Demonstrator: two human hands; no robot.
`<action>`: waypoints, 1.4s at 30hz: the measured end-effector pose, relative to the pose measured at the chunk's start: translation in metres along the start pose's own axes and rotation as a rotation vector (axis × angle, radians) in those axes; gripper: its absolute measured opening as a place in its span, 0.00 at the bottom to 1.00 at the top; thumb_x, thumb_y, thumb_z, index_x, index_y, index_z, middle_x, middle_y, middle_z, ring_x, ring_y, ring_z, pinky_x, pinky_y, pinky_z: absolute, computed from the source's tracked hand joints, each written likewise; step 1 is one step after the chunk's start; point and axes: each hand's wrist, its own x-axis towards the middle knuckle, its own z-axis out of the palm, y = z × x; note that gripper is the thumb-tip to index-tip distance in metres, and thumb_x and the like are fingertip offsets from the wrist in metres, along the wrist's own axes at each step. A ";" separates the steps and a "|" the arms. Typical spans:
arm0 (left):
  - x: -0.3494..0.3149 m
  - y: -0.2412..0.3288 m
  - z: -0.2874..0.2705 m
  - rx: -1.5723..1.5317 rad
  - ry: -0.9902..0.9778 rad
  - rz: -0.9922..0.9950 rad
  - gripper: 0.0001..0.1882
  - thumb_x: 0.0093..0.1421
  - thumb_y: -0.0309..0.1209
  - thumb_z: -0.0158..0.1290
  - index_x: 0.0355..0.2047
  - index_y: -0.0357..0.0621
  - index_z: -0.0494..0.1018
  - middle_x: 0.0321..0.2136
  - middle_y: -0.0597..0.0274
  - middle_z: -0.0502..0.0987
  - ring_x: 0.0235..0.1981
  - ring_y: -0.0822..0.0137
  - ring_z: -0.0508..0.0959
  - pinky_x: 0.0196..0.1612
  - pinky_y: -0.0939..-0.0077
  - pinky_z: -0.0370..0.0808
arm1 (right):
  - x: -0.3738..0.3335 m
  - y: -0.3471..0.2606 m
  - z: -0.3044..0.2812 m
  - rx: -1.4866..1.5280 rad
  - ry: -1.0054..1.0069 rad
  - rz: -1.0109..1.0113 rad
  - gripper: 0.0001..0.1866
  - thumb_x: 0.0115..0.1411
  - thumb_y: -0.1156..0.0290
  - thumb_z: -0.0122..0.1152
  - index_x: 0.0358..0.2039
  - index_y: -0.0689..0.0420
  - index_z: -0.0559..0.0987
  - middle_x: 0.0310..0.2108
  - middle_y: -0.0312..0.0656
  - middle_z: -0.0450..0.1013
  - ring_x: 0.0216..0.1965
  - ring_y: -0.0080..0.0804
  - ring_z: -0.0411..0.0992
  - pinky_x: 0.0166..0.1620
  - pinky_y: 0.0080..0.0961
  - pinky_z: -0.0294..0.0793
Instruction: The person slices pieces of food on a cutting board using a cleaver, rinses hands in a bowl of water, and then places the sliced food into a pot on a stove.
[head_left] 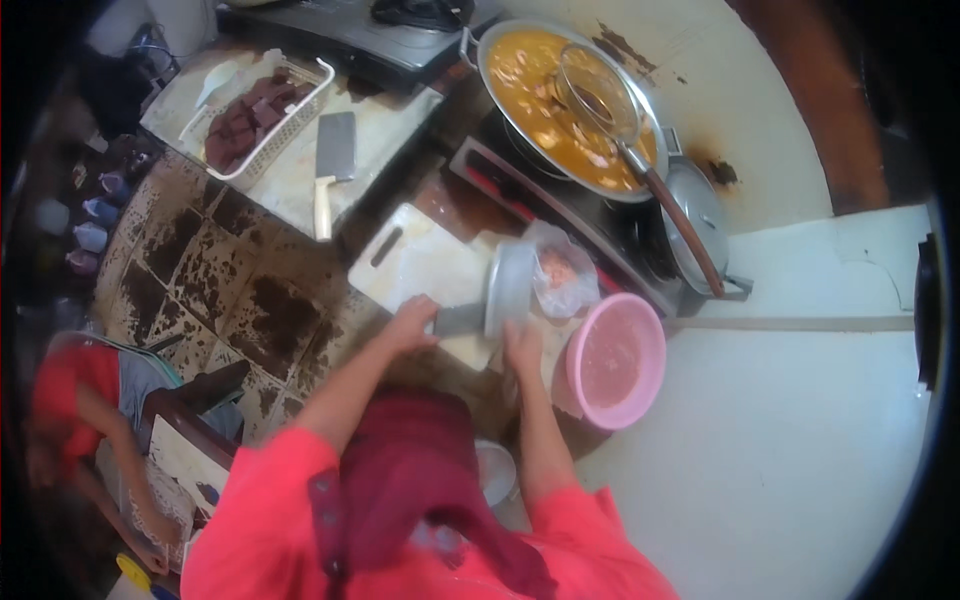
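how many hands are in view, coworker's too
4: left hand and right hand by the grey metal vessel, plus a co-worker's two hands at lower left; others may be hidden.

From my distant seat I count one left hand (pixel 412 322) and one right hand (pixel 522 347) — the wearer's two — plus two broad grey blades (pixel 462 319), one held metal vessel (pixel 510 287) and one pink bowl (pixel 656 345). I also tally one slotted white board (pixel 422 262), one skimmer (pixel 664 200), one wide pan (pixel 655 125) of orange liquid (pixel 515 60), and one co-worker (pixel 95 385).
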 end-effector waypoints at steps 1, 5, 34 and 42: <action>-0.001 -0.005 0.000 -0.020 -0.003 -0.005 0.24 0.38 0.33 0.63 0.37 0.43 0.72 0.35 0.50 0.70 0.41 0.47 0.70 0.44 0.57 0.68 | -0.022 0.018 -0.004 0.052 -0.252 0.064 0.20 0.59 0.59 0.58 0.41 0.65 0.77 0.35 0.58 0.76 0.41 0.50 0.76 0.45 0.38 0.72; -0.021 -0.008 -0.004 -0.036 0.014 -0.028 0.26 0.38 0.33 0.64 0.39 0.43 0.71 0.37 0.50 0.70 0.42 0.47 0.69 0.45 0.57 0.68 | -0.058 0.034 0.008 0.002 -0.312 -0.037 0.23 0.59 0.55 0.58 0.40 0.66 0.78 0.38 0.61 0.76 0.43 0.53 0.75 0.47 0.39 0.71; 0.034 0.128 0.138 0.360 -0.171 -0.059 0.32 0.37 0.46 0.66 0.39 0.39 0.70 0.36 0.51 0.71 0.44 0.53 0.71 0.42 0.60 0.67 | -0.023 0.044 -0.064 -0.460 0.058 -0.300 0.27 0.57 0.70 0.55 0.59 0.58 0.67 0.39 0.63 0.73 0.39 0.61 0.72 0.42 0.49 0.70; -0.060 0.089 0.021 0.052 0.282 -0.403 0.16 0.50 0.28 0.50 0.40 0.35 0.74 0.39 0.42 0.73 0.44 0.45 0.71 0.50 0.55 0.69 | 0.005 0.064 -0.033 -0.361 -0.065 -0.219 0.27 0.53 0.76 0.59 0.56 0.61 0.68 0.34 0.63 0.71 0.39 0.61 0.70 0.45 0.47 0.68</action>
